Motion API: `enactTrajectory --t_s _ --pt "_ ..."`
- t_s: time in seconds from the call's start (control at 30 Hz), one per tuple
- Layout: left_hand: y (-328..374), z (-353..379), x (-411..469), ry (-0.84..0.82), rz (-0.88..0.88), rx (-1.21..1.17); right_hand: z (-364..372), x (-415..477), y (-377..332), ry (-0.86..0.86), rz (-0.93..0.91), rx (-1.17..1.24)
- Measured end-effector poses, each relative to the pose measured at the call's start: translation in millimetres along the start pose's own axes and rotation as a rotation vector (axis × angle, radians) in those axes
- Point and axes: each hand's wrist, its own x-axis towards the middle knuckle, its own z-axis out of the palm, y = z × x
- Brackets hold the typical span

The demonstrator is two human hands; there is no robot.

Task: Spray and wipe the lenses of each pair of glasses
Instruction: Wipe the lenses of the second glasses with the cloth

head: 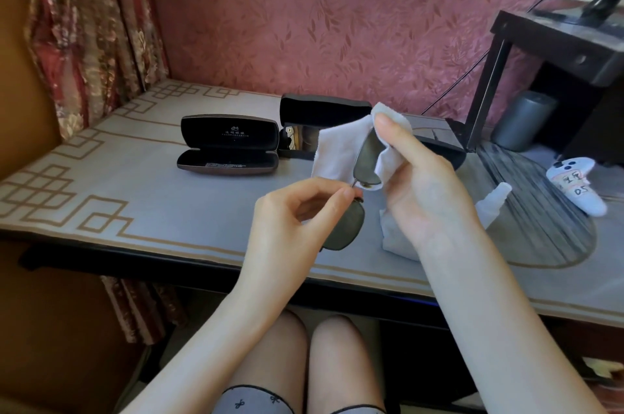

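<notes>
A pair of dark-lensed sunglasses point(347, 227) hangs above the table's front edge. My left hand point(290, 214) pinches the frame at the bridge between the two lenses. My right hand point(425, 184) grips a white cloth point(341, 146) folded round the upper lens point(368, 160), thumb on the cloth. A white spray bottle point(493, 202) lies on the table right of my right hand. Behind the cloth, another pair of glasses point(300, 140) sits in an open black case point(324, 109).
An open, empty black case point(229, 146) stands at mid-table on the grey patterned table mat point(118, 184). A white game controller point(577, 187) lies at the right. A dark side table point(553, 42) and a grey cylinder point(521, 121) stand at the far right.
</notes>
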Motion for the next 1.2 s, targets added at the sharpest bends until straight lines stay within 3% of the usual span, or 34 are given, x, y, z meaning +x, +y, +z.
enactTrajectory --t_s 0.2,0.37,0.6,0.9,1.2 --pt "-2.5 -1.6 -1.8 0.037 0.011 0.0 -0.6 -2.4 11.1 0.026 -0.013 -0.06" --pt "-1.0 -4.8 0.9 0.07 0.053 -0.029 -3.7 -14.5 22.9 -0.103 -0.067 -0.267" --pt "-0.2 -3.8 -1.3 0.041 0.038 -0.01 -12.9 -16.7 24.9 -0.16 -0.107 -0.315" --pt "0.7 -4.1 -2.7 0.074 0.011 -0.011 -5.7 1.9 1.6 -0.057 -0.124 -0.167" --pt "2.6 -2.9 -3.6 0.094 -0.015 -0.088 -6.6 -4.1 13.8 -0.115 -0.077 -0.022"
